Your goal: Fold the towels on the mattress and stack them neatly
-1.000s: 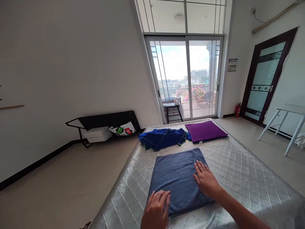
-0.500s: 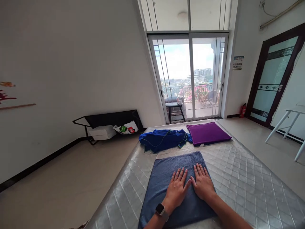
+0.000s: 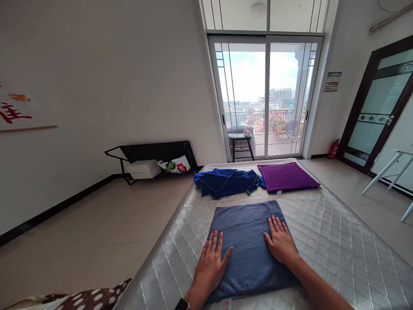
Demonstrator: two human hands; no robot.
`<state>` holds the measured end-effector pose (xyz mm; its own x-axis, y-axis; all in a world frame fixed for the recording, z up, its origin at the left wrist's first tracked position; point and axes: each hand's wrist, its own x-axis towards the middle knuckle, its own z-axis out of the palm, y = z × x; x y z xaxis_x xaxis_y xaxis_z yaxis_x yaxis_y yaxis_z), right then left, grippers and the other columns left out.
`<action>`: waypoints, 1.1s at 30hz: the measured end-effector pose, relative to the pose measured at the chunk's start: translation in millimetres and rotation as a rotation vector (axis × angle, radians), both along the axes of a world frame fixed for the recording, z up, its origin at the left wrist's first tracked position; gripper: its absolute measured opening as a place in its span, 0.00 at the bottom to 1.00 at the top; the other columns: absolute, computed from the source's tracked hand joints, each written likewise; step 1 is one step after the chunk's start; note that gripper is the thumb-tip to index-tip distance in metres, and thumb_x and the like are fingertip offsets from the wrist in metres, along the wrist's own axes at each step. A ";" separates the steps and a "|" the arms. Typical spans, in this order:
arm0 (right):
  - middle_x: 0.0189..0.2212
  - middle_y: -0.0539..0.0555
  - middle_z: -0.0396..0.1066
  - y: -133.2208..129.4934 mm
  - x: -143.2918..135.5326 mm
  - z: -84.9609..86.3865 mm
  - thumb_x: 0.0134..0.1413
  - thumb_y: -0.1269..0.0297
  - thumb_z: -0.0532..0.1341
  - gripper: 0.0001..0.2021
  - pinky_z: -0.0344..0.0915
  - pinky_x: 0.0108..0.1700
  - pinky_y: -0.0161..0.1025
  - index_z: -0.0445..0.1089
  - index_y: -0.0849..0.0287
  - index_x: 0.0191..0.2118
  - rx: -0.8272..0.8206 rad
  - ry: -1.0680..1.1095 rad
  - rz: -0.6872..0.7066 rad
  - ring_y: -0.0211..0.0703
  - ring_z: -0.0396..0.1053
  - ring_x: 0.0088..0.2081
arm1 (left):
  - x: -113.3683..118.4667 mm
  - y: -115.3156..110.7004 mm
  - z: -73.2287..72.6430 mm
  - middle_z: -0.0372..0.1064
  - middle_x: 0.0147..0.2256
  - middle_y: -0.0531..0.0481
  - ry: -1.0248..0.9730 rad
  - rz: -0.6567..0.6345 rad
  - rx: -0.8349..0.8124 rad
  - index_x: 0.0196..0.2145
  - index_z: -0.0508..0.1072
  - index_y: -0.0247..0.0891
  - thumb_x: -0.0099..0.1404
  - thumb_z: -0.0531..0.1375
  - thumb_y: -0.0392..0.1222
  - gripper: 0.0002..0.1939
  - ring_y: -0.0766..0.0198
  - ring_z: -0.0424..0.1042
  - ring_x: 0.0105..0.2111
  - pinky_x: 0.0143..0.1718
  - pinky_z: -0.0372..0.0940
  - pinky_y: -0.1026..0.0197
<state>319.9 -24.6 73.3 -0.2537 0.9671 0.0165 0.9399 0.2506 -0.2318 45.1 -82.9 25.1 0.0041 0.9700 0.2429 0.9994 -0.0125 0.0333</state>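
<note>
A blue-grey fleecy cloth [image 3: 247, 241], folded into a flat rectangle, lies before me on the mattress [image 3: 342, 241]. On its left edge rests my left hand [image 3: 209, 262], palm down with the thumb held away from the fingers; a dark watch strap shows at the wrist. My right hand [image 3: 281, 241] lies flat on the cloth's right edge, fingers stretched out. Beyond the cloth, a crumpled blue garment [image 3: 226, 181] with green seams touches or nearly touches a neatly folded purple cloth [image 3: 288, 176] to its right.
A black-framed rack [image 3: 155, 151] with white boxes [image 3: 142, 168] and a printed bag [image 3: 176, 164] stands against the left wall. A dark stool [image 3: 240, 140] is by the sliding glass door [image 3: 266, 99]. Brown polka-dot fabric [image 3: 93, 299] lies at lower left. White table legs [image 3: 379, 174] stand at right.
Both hands have moved apart from the middle of the blue-grey cloth, the left one to the left edge, the right one to the right edge. The view has shifted slightly.
</note>
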 end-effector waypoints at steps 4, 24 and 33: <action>0.71 0.58 0.40 -1.9 0.4 3.7 0.68 0.50 0.41 0.34 0.38 0.70 0.49 0.45 0.66 0.71 -0.016 -0.017 -0.013 0.48 0.38 0.72 | 1.5 -0.5 2.8 0.54 0.67 0.34 0.019 -0.010 0.036 0.65 0.61 0.28 0.72 0.39 0.64 0.40 0.47 0.55 0.66 0.64 0.56 0.44; 0.70 0.63 0.46 99.4 -10.7 2.7 0.68 0.54 0.41 0.33 0.38 0.70 0.43 0.49 0.73 0.70 0.023 -0.023 -0.019 0.47 0.41 0.71 | -1.2 1.2 -4.0 0.54 0.67 0.37 0.062 -0.016 0.038 0.65 0.61 0.29 0.73 0.42 0.60 0.37 0.46 0.53 0.67 0.65 0.55 0.44; 0.71 0.63 0.46 96.1 -13.7 0.8 0.68 0.54 0.42 0.32 0.39 0.70 0.45 0.49 0.71 0.70 0.056 -0.010 -0.053 0.50 0.42 0.71 | -12.4 1.1 -0.2 0.56 0.66 0.34 0.124 0.020 -0.067 0.65 0.61 0.27 0.72 0.42 0.60 0.38 0.46 0.55 0.66 0.64 0.56 0.44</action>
